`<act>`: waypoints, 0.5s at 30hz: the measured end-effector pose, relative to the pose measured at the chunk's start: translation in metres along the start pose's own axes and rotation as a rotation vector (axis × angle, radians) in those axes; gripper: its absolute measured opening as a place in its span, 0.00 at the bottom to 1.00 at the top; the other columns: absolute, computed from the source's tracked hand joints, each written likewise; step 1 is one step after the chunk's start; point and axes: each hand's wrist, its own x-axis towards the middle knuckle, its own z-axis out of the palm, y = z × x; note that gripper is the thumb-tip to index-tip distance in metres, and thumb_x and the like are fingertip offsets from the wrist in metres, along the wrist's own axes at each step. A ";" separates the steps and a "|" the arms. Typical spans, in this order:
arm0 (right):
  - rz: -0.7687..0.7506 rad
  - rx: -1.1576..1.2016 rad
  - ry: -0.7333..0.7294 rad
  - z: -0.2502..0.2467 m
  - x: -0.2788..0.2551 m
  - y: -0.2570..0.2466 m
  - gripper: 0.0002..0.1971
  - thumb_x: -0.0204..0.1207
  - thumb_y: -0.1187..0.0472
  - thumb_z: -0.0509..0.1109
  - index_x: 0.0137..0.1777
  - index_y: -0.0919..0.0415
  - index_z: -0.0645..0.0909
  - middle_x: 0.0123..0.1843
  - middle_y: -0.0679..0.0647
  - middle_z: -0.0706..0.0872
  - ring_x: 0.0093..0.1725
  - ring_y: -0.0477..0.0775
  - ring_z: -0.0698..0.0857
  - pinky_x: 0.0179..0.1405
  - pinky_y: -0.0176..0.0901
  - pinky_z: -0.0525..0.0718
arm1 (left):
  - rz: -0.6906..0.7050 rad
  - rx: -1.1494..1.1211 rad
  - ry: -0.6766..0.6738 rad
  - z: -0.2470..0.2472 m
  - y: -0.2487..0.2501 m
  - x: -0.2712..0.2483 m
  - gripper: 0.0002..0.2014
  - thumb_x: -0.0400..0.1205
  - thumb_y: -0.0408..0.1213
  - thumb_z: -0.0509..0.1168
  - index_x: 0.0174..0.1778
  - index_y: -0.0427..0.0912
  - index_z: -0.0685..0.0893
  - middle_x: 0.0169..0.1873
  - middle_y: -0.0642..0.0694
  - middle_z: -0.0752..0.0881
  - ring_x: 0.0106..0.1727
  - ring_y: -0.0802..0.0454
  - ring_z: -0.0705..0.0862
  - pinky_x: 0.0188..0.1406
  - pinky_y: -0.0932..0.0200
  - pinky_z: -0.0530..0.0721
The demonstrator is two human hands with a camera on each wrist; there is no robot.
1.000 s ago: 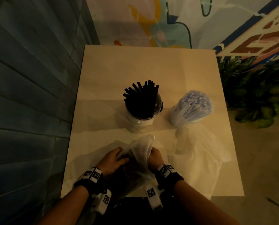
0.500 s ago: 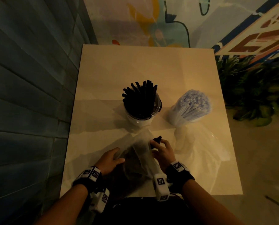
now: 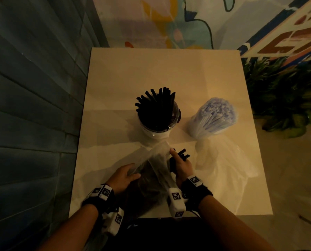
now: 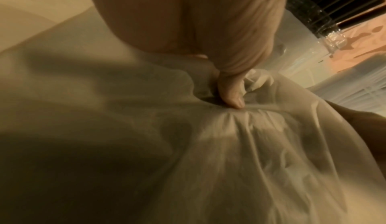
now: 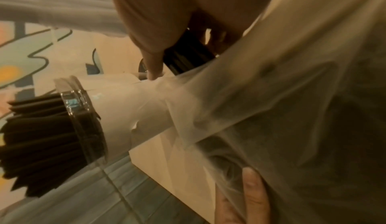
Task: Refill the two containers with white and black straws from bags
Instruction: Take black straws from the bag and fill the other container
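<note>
A clear container point(image 3: 157, 122) packed with black straws stands mid-table; in the right wrist view the container point(image 5: 117, 112) lies just beyond the bag. To its right stands a container of white straws point(image 3: 213, 116). A thin plastic bag point(image 3: 153, 174) with dark straws inside lies at the near edge. My left hand point(image 3: 133, 172) holds the bag's left side, and the thumb point(image 4: 229, 93) presses into the creased plastic. Just right of the bag's mouth, my right hand point(image 3: 178, 158) grips a small bunch of black straws point(image 3: 183, 153), also seen as black straws point(image 5: 186, 54) under the palm.
A second, crumpled plastic bag point(image 3: 227, 171) lies on the table's right side below the white straws. The beige table point(image 3: 151, 69) meets a dark panelled wall on the left and a painted wall behind. Green plants point(image 3: 285, 98) stand to the right.
My right hand has come out of the bag holding a bunch of black straws and moved forward and right. The left hand has stayed on the bag.
</note>
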 end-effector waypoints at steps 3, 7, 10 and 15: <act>-0.009 0.095 0.028 0.000 -0.002 -0.005 0.13 0.79 0.54 0.75 0.46 0.66 0.84 0.39 0.59 0.88 0.41 0.58 0.87 0.47 0.53 0.85 | -0.010 -0.002 -0.012 0.000 0.000 0.000 0.27 0.82 0.36 0.70 0.76 0.33 0.73 0.70 0.46 0.76 0.73 0.52 0.73 0.68 0.65 0.66; -0.101 0.332 0.005 -0.002 -0.006 -0.016 0.08 0.82 0.61 0.71 0.43 0.62 0.78 0.28 0.55 0.80 0.29 0.55 0.82 0.41 0.54 0.85 | -0.061 -0.011 0.009 -0.003 -0.004 0.000 0.32 0.81 0.38 0.71 0.79 0.34 0.69 0.76 0.41 0.74 0.77 0.46 0.72 0.74 0.60 0.67; -0.262 0.366 0.001 -0.003 -0.017 -0.037 0.10 0.84 0.62 0.69 0.39 0.59 0.76 0.23 0.53 0.75 0.24 0.53 0.75 0.33 0.49 0.79 | -0.081 -0.014 0.026 -0.005 -0.012 0.003 0.33 0.80 0.40 0.72 0.79 0.35 0.69 0.76 0.40 0.74 0.77 0.46 0.73 0.75 0.58 0.68; -0.526 0.381 -0.070 -0.005 -0.048 -0.089 0.15 0.86 0.60 0.67 0.36 0.56 0.72 0.22 0.50 0.69 0.22 0.50 0.70 0.26 0.44 0.72 | -0.104 -0.010 0.057 -0.009 -0.012 -0.001 0.31 0.79 0.43 0.73 0.76 0.33 0.73 0.70 0.47 0.77 0.73 0.49 0.75 0.74 0.55 0.71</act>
